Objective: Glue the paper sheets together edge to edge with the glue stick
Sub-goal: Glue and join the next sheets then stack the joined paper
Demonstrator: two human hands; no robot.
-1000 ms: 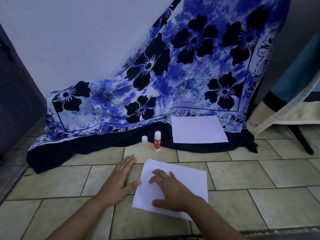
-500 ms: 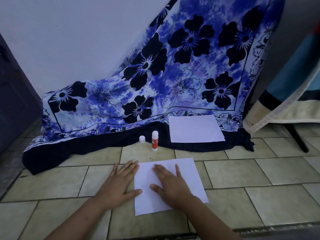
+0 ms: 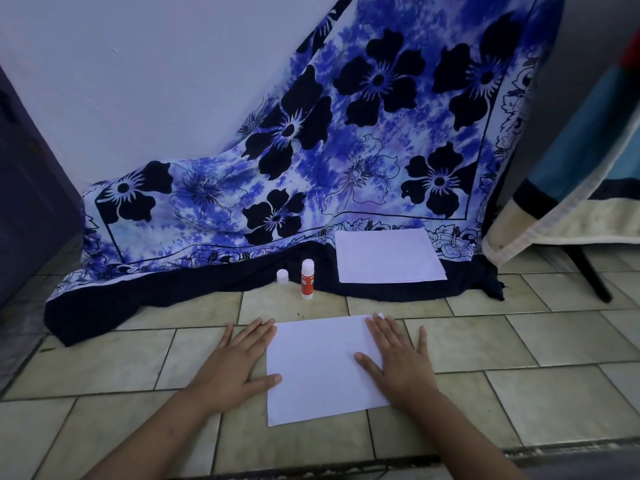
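Both hands lie palm-down, fingers spread: left hand (image 3: 235, 365) seemingly thumb-only on the paper sheet (image 3: 318, 368), right hand (image 3: 398, 358) flat on it.

A blue floral cloth (image 3: 346, 161) hung down the white wall (image 3: 138, 81) from one o'clock and spread onto the tiled floor (image 3: 519, 393). A striped towel (image 3: 571, 188) draped at three o'clock, with a dark door (image 3: 24, 202) at nine o'clock.

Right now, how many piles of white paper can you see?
2. One sheet lies on the tiled floor under both hands. A stack rests on the blue flowered cloth, right of the glue stick. Its sheet count is unclear.
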